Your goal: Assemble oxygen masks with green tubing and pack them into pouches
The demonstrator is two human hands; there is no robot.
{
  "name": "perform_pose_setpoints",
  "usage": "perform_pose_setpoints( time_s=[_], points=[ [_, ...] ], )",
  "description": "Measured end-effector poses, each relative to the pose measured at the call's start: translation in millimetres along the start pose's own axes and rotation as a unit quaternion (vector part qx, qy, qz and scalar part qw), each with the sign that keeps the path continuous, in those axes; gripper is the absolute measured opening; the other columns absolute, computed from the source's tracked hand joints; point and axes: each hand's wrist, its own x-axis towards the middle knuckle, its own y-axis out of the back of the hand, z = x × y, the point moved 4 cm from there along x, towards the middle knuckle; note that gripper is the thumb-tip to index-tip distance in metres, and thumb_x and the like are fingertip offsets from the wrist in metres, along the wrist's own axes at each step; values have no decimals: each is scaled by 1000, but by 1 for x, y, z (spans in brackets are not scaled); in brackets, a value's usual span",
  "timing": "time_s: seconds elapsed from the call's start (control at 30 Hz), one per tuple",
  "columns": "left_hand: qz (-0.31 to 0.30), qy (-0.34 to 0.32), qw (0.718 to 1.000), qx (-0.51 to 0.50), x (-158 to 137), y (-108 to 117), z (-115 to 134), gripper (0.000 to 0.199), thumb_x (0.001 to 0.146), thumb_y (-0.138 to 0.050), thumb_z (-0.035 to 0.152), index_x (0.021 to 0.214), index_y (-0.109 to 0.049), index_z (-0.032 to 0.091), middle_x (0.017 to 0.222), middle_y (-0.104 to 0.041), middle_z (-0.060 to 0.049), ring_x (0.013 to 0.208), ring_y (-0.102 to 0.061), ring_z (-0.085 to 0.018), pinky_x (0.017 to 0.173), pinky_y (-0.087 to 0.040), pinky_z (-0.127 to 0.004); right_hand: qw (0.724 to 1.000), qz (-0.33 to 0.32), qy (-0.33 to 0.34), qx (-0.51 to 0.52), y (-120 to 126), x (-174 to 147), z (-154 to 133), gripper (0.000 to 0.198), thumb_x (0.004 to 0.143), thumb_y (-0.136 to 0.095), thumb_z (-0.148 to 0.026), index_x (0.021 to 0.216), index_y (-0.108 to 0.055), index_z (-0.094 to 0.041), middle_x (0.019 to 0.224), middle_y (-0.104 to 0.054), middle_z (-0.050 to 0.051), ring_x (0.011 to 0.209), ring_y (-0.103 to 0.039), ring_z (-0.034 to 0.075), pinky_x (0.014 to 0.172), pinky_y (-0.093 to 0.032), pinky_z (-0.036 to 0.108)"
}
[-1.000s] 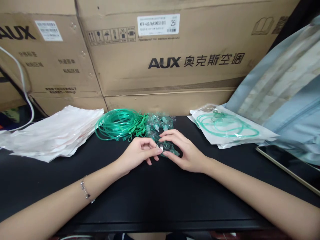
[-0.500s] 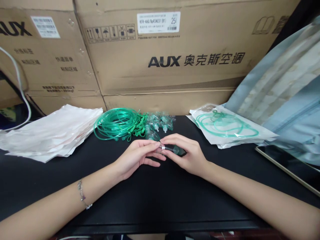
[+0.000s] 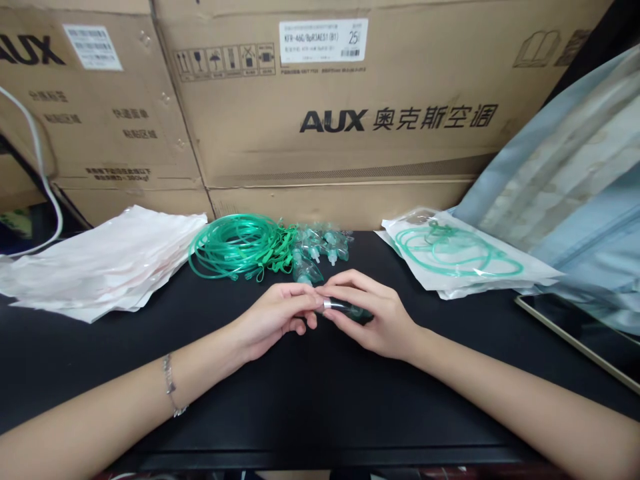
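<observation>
A clear greenish oxygen mask (image 3: pixel 357 311) with a shiny metal nose strip (image 3: pixel 327 303) is held between my two hands, low over the black table. My left hand (image 3: pixel 280 315) pinches the strip end with thumb and fingers, the lower fingers curled. From the other side my right hand (image 3: pixel 377 310) grips the mask, thumb below and fingers above, hiding much of it. Just beyond my fingertips lie several similar clear masks (image 3: pixel 306 269). Beside them rests a coil of green tubing (image 3: pixel 233 247) with bright green elastic straps (image 3: pixel 280 250).
White paper-and-plastic pouches (image 3: pixel 100 260) are stacked at the left. To the right, a clear-fronted pouch (image 3: pixel 463 257) with green tubing inside lies on others. A tablet-like device (image 3: pixel 585 340) sits at the right edge. Large cardboard boxes (image 3: pixel 320 160) stand behind, near light-blue fabric (image 3: pixel 590 220).
The fingers of my left hand have curled in under the mask, and my right fingertips have shifted left over its strip end. The view has moved slightly.
</observation>
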Motion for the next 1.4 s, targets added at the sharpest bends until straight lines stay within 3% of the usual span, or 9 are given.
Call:
perform_pose_setpoints(
  time_s=[0.2,0.4,0.7,0.87,1.0,1.2,1.3,1.4],
  points=[
    [-7,-2,1000,9,0,-2,2,12,69,-66,25,65,-61,14,51,-52,4,42,-40,-2,37,-24,-13,1000,1,14,-21,4,2,-1,21,79,-54,-16,99,-58,-16,91,-59,9,85,-57,15,75,-50,28],
    [-42,52,998,5,-3,-1,2,21,69,-66,31,70,-64,11,43,-42,5,37,-35,-2,35,-15,-15,1000,2,24,13,3,0,-1,20,80,-52,-16,99,-57,-18,89,-60,8,82,-58,15,71,-51,28],
    [-10,-16,999,30,-2,-3,6,16,69,-66,28,68,-60,14,53,-54,3,45,-47,-4,41,-32,-14,1000,-17,6,-8,2,4,5,15,79,-55,-20,94,-54,-16,87,-56,8,82,-55,15,71,-49,30],
    [1,-66,996,56,-3,-3,11,12,70,-65,26,72,-61,15,54,-55,3,48,-52,-7,42,-36,-15,1000,9,-13,-26,5,3,7,24,78,-57,-23,101,-54,-16,95,-60,10,90,-57,18,79,-49,33],
    [-10,-89,993,80,-2,-1,13,14,73,-62,27,78,-64,14,65,-61,-2,62,-59,-11,45,-41,-16,999,24,-24,-11,6,3,9,22,77,-59,-23,98,-58,-17,95,-64,10,91,-59,18,80,-49,36],
    [11,-117,987,106,2,2,11,17,64,-70,22,79,-65,14,71,-64,-3,70,-62,-16,48,-49,-20,999,29,-22,29,6,3,12,17,75,-62,-19,91,-61,-15,90,-66,10,88,-59,18,80,-49,36],
    [27,-115,987,105,1,3,11,15,65,-69,23,76,-65,14,67,-63,-2,65,-61,-15,48,-50,-21,996,12,-54,64,5,4,15,19,73,-65,-22,91,-61,-16,94,-64,9,93,-58,18,83,-47,36],
    [46,-118,986,108,1,5,13,15,65,-70,25,74,-65,14,63,-61,0,59,-57,-12,46,-48,-20,973,0,-172,157,5,5,25,28,77,-59,-29,102,-57,-17,99,-60,8,88,-58,16,76,-48,33]
  ],
)
